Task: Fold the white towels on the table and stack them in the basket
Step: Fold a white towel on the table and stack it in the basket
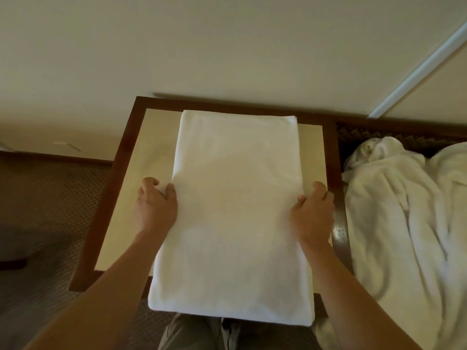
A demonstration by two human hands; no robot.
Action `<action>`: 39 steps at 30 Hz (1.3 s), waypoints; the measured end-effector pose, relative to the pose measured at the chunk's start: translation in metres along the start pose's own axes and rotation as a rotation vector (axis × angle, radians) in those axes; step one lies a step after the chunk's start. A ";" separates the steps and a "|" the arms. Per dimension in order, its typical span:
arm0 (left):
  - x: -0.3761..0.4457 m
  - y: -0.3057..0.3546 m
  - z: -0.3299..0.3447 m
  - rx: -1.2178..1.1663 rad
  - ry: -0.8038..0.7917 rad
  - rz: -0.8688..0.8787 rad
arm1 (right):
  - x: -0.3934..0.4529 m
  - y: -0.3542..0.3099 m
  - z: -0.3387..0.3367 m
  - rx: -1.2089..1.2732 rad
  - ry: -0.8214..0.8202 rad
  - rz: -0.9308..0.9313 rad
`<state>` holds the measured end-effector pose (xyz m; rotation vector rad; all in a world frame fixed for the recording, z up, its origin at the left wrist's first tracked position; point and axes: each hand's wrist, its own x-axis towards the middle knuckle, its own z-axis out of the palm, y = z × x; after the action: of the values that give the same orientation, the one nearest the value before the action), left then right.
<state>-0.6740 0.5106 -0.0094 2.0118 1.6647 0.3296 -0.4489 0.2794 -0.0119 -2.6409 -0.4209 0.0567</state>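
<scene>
Filling the upper half of the view is a plain cream wall (227, 46), and below it stands a small table (121, 157) with a dark wooden frame and a pale inset top. Beside the table's right edge lies a heap of unfolded white towels (404, 210), crumpled and loose. On the tabletop lies a folded white towel (235, 210), a long rectangle whose near end hangs over the front edge above the person's lap. The left hand (156, 205) pinches the towel's left edge, fingers curled closed on the cloth. The right hand (314, 210) grips the right edge likewise, thumb on top.
</scene>
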 end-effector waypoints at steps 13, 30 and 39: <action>0.005 0.003 0.030 0.498 -0.295 0.321 | 0.030 0.014 0.006 -0.340 -0.479 -0.124; -0.062 -0.031 0.011 0.355 -0.278 0.191 | -0.044 0.022 0.007 -0.306 -0.362 -0.143; -0.125 -0.055 -0.038 0.001 -0.159 0.037 | -0.119 0.054 -0.036 -0.207 -0.244 -0.017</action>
<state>-0.7670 0.4056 0.0099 2.0154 1.5321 0.1768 -0.5425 0.1822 -0.0074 -2.8440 -0.5562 0.3504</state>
